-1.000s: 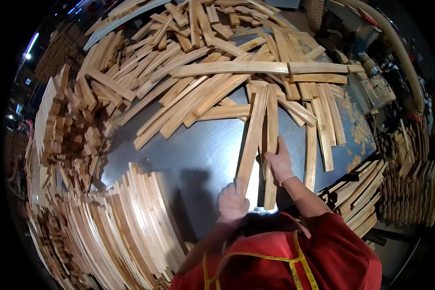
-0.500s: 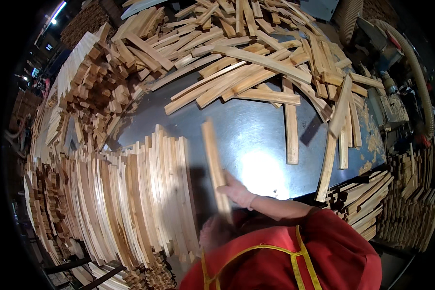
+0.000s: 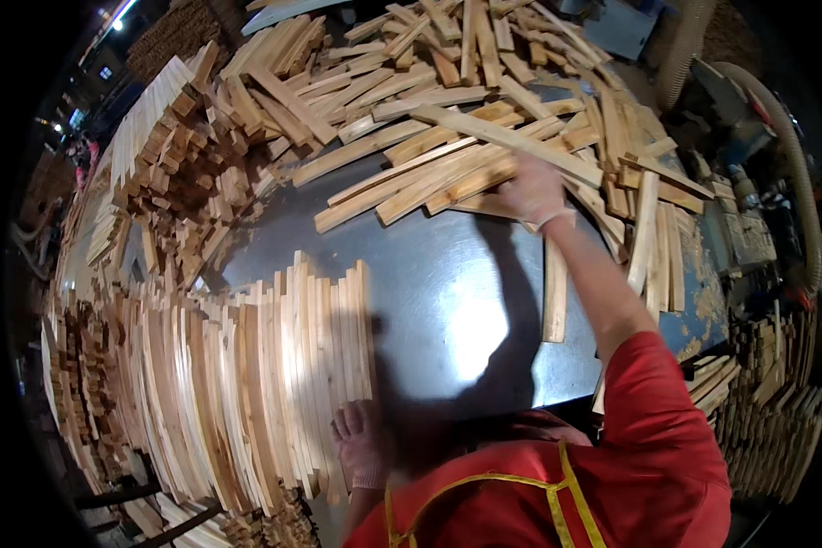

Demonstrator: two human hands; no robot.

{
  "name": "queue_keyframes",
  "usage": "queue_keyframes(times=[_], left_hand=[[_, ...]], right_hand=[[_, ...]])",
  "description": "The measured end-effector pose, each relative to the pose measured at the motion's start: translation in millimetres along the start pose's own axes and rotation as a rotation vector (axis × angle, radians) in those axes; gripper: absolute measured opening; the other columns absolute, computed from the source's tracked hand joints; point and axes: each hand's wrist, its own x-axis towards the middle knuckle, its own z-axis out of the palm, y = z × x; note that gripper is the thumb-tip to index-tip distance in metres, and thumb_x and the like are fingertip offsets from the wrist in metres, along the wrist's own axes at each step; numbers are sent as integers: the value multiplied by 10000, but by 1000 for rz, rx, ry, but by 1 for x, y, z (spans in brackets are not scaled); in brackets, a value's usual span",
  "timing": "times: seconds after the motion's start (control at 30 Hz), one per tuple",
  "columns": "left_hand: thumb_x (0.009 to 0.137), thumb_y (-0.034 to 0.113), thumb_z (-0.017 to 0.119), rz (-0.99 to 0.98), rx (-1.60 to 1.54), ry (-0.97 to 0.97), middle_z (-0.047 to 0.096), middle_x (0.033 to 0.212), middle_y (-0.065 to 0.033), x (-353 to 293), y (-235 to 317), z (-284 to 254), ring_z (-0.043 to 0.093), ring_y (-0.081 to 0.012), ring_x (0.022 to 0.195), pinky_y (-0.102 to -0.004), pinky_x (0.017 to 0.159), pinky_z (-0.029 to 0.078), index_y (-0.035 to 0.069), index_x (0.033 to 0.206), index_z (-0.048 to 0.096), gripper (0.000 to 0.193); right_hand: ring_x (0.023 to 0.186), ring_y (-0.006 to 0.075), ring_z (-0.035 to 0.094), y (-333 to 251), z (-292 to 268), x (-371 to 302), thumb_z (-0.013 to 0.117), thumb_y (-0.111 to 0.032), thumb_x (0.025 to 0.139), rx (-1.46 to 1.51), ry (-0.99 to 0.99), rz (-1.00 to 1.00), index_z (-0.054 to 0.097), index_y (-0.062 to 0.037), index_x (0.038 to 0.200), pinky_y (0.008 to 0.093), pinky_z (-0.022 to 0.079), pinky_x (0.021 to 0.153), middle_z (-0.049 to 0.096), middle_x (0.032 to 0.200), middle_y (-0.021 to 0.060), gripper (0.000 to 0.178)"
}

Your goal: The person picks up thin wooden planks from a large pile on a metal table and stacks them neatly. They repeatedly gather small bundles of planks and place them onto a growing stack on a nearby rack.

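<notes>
My left hand [image 3: 362, 435] lies against the near right end of a row of wooden strips [image 3: 269, 388], its fingers spread over the last ones. These strips stand side by side, packed close, on the metal table [image 3: 429, 301]. Farther off and to the right, my right hand [image 3: 535, 190] reaches into a loose heap of wooden strips [image 3: 456, 173], beside a long strip [image 3: 511, 142] lying slantwise on top. Motion smears the right hand's fingers, so whether they grip a strip does not show. Both hands have a pale cuff at the wrist.
More strips are stacked at the far left [image 3: 178, 137], ends facing the table. Stacked slats [image 3: 767, 438] stand low at the right, beyond the table edge. A ribbed hose [image 3: 794, 173] curves past machinery at the far right. Sawdust [image 3: 703, 310] lies along the table's right side.
The wooden strip that my right hand held has left it, and the row's right end looks wider. My right hand has moved away to the heap; my left hand has moved onto the row.
</notes>
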Motion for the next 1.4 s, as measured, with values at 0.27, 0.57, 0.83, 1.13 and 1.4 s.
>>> queue_keyframes(times=[0.27, 0.57, 0.83, 1.13, 1.4], left_hand=[[844, 355, 788, 187, -245, 30, 503, 1544, -268, 84, 112, -33, 462, -467, 1443, -588, 1189, 379, 35, 1582, 434, 880], [864, 487, 808, 92, -406, -78, 489, 1552, -272, 135, 193, 4, 551, -444, 1363, -523, 1103, 476, 35, 1614, 348, 990], [858, 222, 706, -158, -764, -227, 502, 1548, -257, 117, 163, 18, 559, -488, 1328, -544, 1107, 480, 136, 1679, 256, 940], [915, 349, 636, -176, -804, -392, 395, 1646, -275, 60, 144, 5, 561, -474, 1358, -474, 1138, 478, 81, 1668, 254, 886], [914, 384, 655, 56, 170, 58, 480, 1546, -251, 9, 24, -19, 407, -421, 1479, -588, 1242, 279, -59, 1462, 529, 715]], right_hand=[[978, 415, 740, 104, -1, -21, 766, -395, 821, -230, -443, -6, 554, -54, 1366, 494, 585, 867, 750, 1029, 221, 677], [1303, 435, 599, 177, -29, -159, 841, -363, 782, -115, 212, 304, 546, -9, 1479, 490, 469, 1150, 627, 1403, 264, 836], [1482, 405, 463, 234, -30, -213, 685, 0, 805, 67, 96, 379, 331, -21, 1651, 446, 395, 1224, 406, 1656, 228, 917], [1292, 299, 634, -63, 55, -229, 699, -246, 914, 846, -451, 358, 280, 1, 1676, 365, 490, 1090, 641, 1404, 254, 904], [1410, 458, 510, -130, 115, -261, 724, -126, 840, 453, -410, 171, 233, -75, 1687, 440, 439, 1188, 462, 1576, 267, 981]])
